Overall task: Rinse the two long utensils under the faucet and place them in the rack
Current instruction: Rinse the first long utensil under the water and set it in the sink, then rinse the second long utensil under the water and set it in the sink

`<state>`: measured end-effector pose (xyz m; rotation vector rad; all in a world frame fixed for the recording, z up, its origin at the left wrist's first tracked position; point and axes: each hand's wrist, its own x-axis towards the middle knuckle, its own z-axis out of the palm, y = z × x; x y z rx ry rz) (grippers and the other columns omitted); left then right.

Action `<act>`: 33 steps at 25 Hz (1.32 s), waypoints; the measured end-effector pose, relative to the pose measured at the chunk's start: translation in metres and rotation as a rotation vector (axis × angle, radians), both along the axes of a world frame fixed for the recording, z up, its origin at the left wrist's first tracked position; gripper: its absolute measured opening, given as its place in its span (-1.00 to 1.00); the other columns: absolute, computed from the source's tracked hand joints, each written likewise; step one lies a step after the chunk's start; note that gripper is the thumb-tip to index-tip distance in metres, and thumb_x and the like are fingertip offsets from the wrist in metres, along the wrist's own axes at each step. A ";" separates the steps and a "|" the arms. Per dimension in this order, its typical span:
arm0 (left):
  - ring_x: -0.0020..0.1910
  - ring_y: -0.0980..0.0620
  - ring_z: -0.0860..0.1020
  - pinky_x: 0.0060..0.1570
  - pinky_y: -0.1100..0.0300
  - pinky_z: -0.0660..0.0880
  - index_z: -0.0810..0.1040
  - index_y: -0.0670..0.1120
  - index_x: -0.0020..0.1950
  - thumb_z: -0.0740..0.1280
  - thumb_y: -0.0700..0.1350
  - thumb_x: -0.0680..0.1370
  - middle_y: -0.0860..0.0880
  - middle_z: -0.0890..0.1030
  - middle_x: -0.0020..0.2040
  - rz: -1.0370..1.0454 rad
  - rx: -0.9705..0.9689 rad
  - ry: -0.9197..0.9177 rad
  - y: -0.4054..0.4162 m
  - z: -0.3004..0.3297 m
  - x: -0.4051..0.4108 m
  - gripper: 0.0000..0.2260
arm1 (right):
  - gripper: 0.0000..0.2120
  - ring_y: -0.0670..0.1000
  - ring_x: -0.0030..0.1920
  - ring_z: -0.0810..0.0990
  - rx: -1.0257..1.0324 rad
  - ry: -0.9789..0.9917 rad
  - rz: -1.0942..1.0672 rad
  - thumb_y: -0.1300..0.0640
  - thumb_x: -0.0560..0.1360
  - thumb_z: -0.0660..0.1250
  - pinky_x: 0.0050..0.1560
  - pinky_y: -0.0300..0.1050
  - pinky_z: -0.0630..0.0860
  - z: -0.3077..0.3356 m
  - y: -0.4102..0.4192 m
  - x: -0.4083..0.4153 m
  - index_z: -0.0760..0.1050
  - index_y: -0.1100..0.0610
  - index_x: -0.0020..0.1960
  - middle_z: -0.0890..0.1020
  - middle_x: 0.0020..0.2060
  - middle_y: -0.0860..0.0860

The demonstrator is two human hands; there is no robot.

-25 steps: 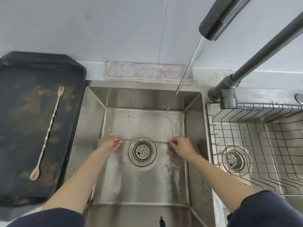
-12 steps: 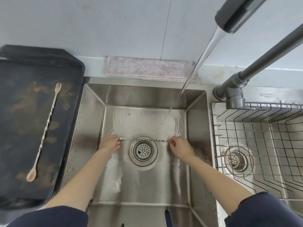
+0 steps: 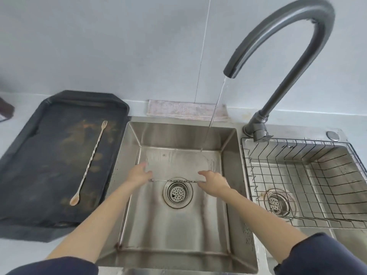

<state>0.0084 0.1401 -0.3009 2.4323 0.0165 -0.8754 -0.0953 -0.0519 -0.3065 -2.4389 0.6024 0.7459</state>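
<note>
1. A dark tray (image 3: 25, 155) with rusty brown stains lies on the counter left of the sink basin (image 3: 178, 225).
2. A pale folded cloth (image 3: 178, 110) lies along the wall behind that basin.
3. A round strainer drain (image 3: 178, 192) sits in the basin floor.
4. A small round button (image 3: 333, 135) sits on the steel rim at far right.

A pale grey tiled wall (image 3: 119, 46) with one vertical seam rises at the far side, above a light table (image 3: 17, 253) evenly lit by soft daylight.
</note>
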 end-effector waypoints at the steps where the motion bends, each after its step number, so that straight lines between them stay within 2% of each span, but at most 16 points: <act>1: 0.37 -0.17 0.37 0.27 0.14 0.32 0.31 -0.25 0.38 0.20 -0.20 0.56 -0.23 0.40 0.39 -0.058 0.020 -0.031 0.005 0.009 -0.002 -0.61 | -0.55 0.14 0.38 0.36 -0.016 -0.008 0.021 0.09 0.54 0.17 0.39 0.08 0.25 0.008 0.005 0.000 0.26 0.07 0.42 0.40 0.39 0.09; 4: 0.37 -0.16 0.36 0.30 0.08 0.32 0.31 -0.22 0.38 0.20 -0.16 0.56 -0.21 0.40 0.39 -0.184 0.064 -0.121 0.020 0.032 -0.003 -0.60 | -0.54 0.14 0.39 0.35 -0.056 -0.059 0.072 0.06 0.54 0.19 0.40 0.09 0.25 0.029 0.020 0.003 0.24 0.06 0.43 0.36 0.42 0.06; 9: 0.36 -0.20 0.37 0.34 -0.04 0.34 0.33 -0.13 0.39 0.21 -0.10 0.55 -0.19 0.39 0.40 -0.249 0.113 -0.296 0.052 0.063 0.001 -0.60 | -0.54 0.13 0.40 0.33 -0.080 -0.151 0.159 0.04 0.55 0.17 0.42 0.07 0.21 0.059 0.062 0.017 0.24 0.06 0.43 0.37 0.42 0.05; 15: 0.28 -0.23 0.42 0.29 -0.10 0.40 0.34 -0.13 0.37 0.20 -0.09 0.57 -0.20 0.40 0.36 -0.197 0.188 -0.428 0.108 0.070 0.018 -0.63 | -0.62 0.18 0.32 0.42 0.027 -0.314 0.154 0.12 0.54 0.18 0.32 0.07 0.38 0.079 0.126 0.047 0.37 0.11 0.35 0.47 0.32 0.15; 20: 0.19 -0.18 0.52 0.22 -0.04 0.48 0.44 -0.15 0.26 0.24 -0.05 0.55 -0.17 0.51 0.25 -0.163 0.237 -0.390 0.141 0.058 0.035 -0.68 | -0.65 0.18 0.26 0.48 0.120 -0.363 0.133 0.18 0.54 0.16 0.26 0.03 0.45 0.080 0.176 0.077 0.43 0.15 0.30 0.54 0.26 0.14; 24: 0.13 -0.16 0.54 0.16 -0.02 0.51 0.47 -0.17 0.17 0.26 -0.02 0.54 -0.17 0.55 0.18 -0.115 0.243 -0.341 0.149 0.043 0.051 -0.70 | -0.66 0.18 0.24 0.50 0.231 -0.363 0.081 0.23 0.54 0.14 0.31 -0.01 0.43 0.074 0.203 0.105 0.45 0.21 0.29 0.57 0.22 0.16; 28: 0.06 -0.17 0.57 0.06 0.02 0.52 0.50 -0.18 0.08 0.29 -0.01 0.52 -0.17 0.60 0.09 -0.075 0.238 -0.288 0.149 0.028 0.059 -0.74 | -0.65 0.16 0.29 0.46 0.352 -0.284 -0.042 0.25 0.53 0.12 0.36 -0.08 0.37 0.056 0.217 0.126 0.44 0.21 0.29 0.55 0.25 0.17; 31: 0.06 -0.20 0.57 0.03 0.02 0.51 0.55 -0.18 0.04 0.30 -0.04 0.52 -0.20 0.61 0.08 -0.063 0.253 -0.274 0.149 0.023 0.063 -0.77 | -0.65 0.12 0.27 0.48 0.450 -0.209 -0.173 0.24 0.52 0.15 0.26 -0.16 0.40 0.045 0.221 0.131 0.43 0.19 0.29 0.55 0.24 0.17; 33: 0.05 -0.21 0.58 0.05 0.02 0.53 0.60 -0.18 0.02 0.31 -0.07 0.51 -0.21 0.63 0.07 -0.019 0.218 -0.253 0.150 0.024 0.067 -0.80 | -0.65 0.12 0.23 0.52 0.494 -0.182 -0.228 0.24 0.51 0.18 0.26 -0.14 0.45 0.040 0.222 0.135 0.43 0.20 0.29 0.58 0.20 0.19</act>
